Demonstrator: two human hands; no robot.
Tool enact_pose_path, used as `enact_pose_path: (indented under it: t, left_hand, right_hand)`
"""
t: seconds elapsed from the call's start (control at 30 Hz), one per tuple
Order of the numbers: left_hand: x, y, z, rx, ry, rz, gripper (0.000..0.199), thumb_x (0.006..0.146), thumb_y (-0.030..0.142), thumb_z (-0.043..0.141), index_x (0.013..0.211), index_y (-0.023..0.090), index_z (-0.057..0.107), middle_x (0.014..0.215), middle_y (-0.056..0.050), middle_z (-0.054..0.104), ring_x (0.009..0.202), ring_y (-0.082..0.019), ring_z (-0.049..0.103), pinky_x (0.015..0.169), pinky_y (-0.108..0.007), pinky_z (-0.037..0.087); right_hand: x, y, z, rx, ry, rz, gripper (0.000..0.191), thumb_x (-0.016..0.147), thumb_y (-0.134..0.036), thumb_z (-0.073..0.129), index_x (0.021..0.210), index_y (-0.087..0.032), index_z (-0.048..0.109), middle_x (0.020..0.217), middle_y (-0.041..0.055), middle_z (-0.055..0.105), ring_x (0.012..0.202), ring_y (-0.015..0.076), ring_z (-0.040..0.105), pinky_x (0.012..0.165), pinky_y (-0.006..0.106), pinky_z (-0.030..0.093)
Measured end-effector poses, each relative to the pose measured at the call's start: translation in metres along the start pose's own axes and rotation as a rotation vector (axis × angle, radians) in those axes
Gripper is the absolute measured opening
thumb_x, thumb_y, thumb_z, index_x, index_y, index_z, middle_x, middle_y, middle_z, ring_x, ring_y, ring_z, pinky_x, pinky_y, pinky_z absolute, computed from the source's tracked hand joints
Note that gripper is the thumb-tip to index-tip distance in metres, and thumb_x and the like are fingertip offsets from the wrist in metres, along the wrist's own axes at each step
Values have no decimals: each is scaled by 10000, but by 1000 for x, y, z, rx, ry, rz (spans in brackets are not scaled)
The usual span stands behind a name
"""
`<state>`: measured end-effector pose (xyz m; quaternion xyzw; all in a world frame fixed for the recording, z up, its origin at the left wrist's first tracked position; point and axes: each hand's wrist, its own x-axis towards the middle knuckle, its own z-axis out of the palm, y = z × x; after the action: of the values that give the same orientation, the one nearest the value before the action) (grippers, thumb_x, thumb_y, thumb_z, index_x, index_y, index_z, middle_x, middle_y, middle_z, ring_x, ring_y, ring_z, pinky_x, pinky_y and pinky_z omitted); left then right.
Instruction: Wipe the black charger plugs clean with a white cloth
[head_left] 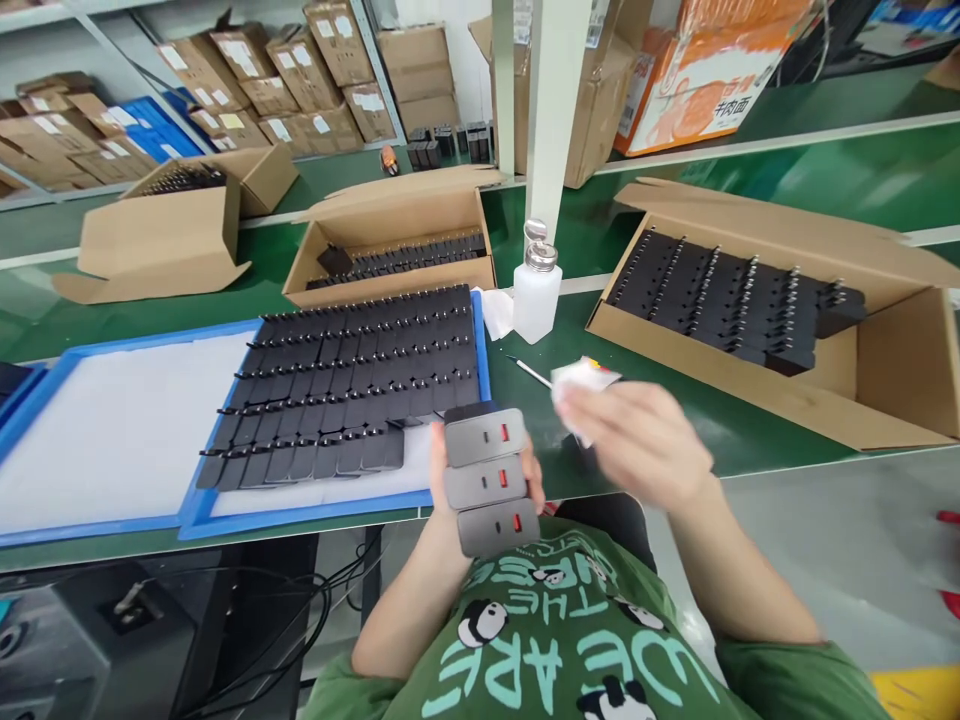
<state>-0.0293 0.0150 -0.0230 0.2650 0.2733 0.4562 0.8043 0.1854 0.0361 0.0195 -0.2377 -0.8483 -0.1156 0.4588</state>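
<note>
1. Blue-rimmed tray (225,510) is the landmark: it lies on the green bench, left of both hands, and carries rows of black parts (352,385) on its right half, too many and too overlapped to count.
2. Cardboard boxes that hold more black parts number three: one well right of the tray (885,400), one just behind it (397,225), one behind and to its left (172,235).
3. One white pump bottle (536,290) stands just past the tray's far right corner.
4. Three grey chargers (487,480), each with a red port, sit stacked at the tray's near right corner, long axes running left to right, gripped in the left hand (450,495), which is closed around them.
5. One white cloth (581,385) is pinched in the blurred right hand (637,440), just right of the stack, so this hand is the nearer to wipe it.
</note>
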Motion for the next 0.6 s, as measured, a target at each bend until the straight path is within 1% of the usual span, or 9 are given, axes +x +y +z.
enact_pose_path:
  t: [0.07,0.1,0.17,0.23,0.3,0.4,0.5,0.53,0.6]
  left_hand:
    - [-6,11,-8,209,108,108,852,656,983,418,882,191,639,657,-58,633,521,-229,627,459,-340,488]
    - [-9,17,-12,333,183,174,823,680,957,445,917,195,647,695,-58,656,553,-229,640,484,-336,493]
    - [-12,30,-17,517,305,277,675,704,821,637,981,207,655,771,-34,683,637,-208,656,563,-309,502]
    - [-8,41,-13,662,329,306,538,652,572,850,1007,214,663,831,-6,694,724,-184,656,648,-277,494]
    - [2,47,3,992,303,322,477,647,441,885,1002,214,661,870,0,701,778,-183,652,697,-275,483]
    - [26,46,41,1529,193,368,456,710,515,805,1004,217,625,944,-24,713,823,-221,666,740,-325,489]
    - [51,35,79,1723,79,361,476,747,599,732,1015,229,597,986,-42,714,869,-265,686,745,-361,502]
    - [58,30,89,1744,39,340,473,759,615,712,1013,235,589,988,-41,713,871,-268,689,737,-363,505]
    - [73,21,107,1764,-69,279,456,770,621,694,998,244,575,974,-31,709,855,-264,689,715,-359,504]
  right_hand:
    - [-27,20,-5,-96,77,212,392,904,19,520,1164,-213,698,1070,86,748,936,206,685,787,400,592]
    - [-43,28,-9,-104,59,315,400,905,12,519,1150,-245,704,1074,83,743,917,212,684,792,418,585]
    - [-73,40,-18,-61,-75,473,374,922,-21,511,1129,-265,706,1098,75,735,933,217,692,819,423,593]
    - [-90,40,-26,-9,-220,557,381,942,-55,493,1212,-257,671,1174,68,723,1011,218,691,857,413,607]
    - [-92,32,-34,11,-269,604,453,957,-93,500,1377,-248,569,1292,77,679,1111,224,658,902,415,605]
    - [-73,9,-44,54,-224,691,628,951,-257,628,1531,-271,387,1441,94,566,1257,258,559,1044,471,537]
    - [-53,-12,-50,105,-250,668,912,855,-471,758,1589,-255,260,1503,132,477,1352,303,470,1137,504,459]
    - [-50,-15,-52,112,-255,669,925,855,-479,756,1591,-250,243,1506,141,465,1367,305,455,1145,503,450]
    - [-51,-15,-57,151,-211,735,763,905,-405,711,1540,-272,309,1481,128,485,1351,283,477,1111,480,484]
